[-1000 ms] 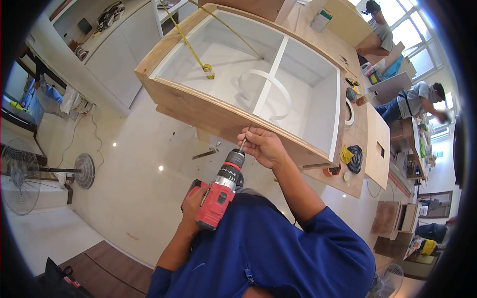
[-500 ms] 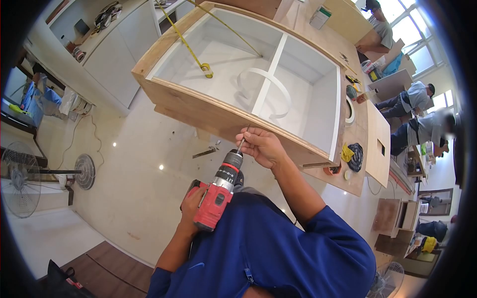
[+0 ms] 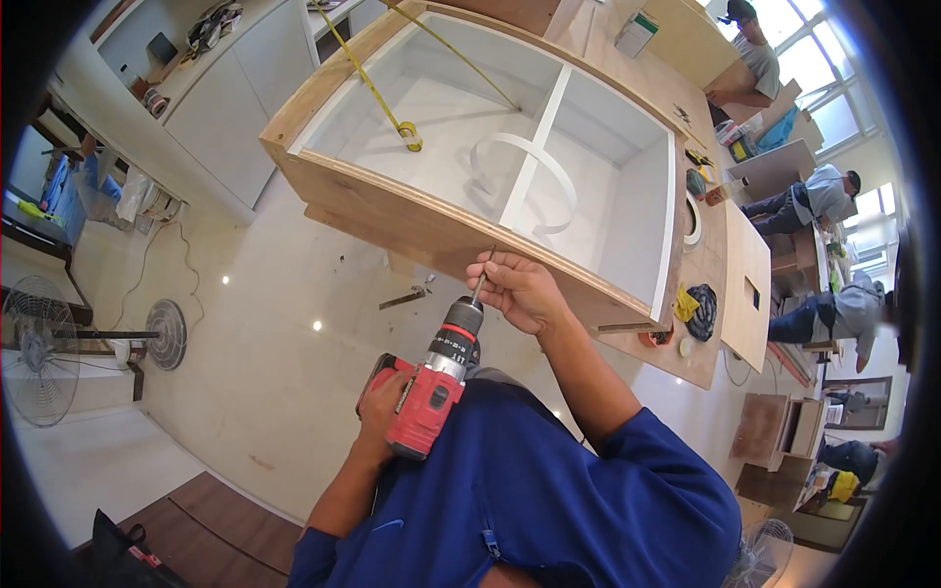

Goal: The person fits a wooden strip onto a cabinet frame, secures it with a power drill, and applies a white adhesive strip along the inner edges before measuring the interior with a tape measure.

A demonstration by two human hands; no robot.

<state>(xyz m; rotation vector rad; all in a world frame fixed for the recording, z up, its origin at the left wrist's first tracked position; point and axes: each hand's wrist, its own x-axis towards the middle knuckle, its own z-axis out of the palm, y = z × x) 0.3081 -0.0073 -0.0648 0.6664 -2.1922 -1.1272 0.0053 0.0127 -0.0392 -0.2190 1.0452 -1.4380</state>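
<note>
My left hand is wrapped round the handle of a red cordless drill. The drill points up and away from my body, its black chuck just below my right hand. The fingers of that hand pinch a thin metal bit at the chuck's front, its tip near the plywood edge of a large cabinet box. Inside the white-lined box lie a yellow tape measure and a curled white strip across the divider.
Tape rolls, a black bundle and a white ring lie on the workbench at the right. Several people work farther right. Standing fans are at the left. Offcuts lie on the floor below the box.
The drill and both hands have hardly moved. The co-workers at the right have shifted their posture slightly.
</note>
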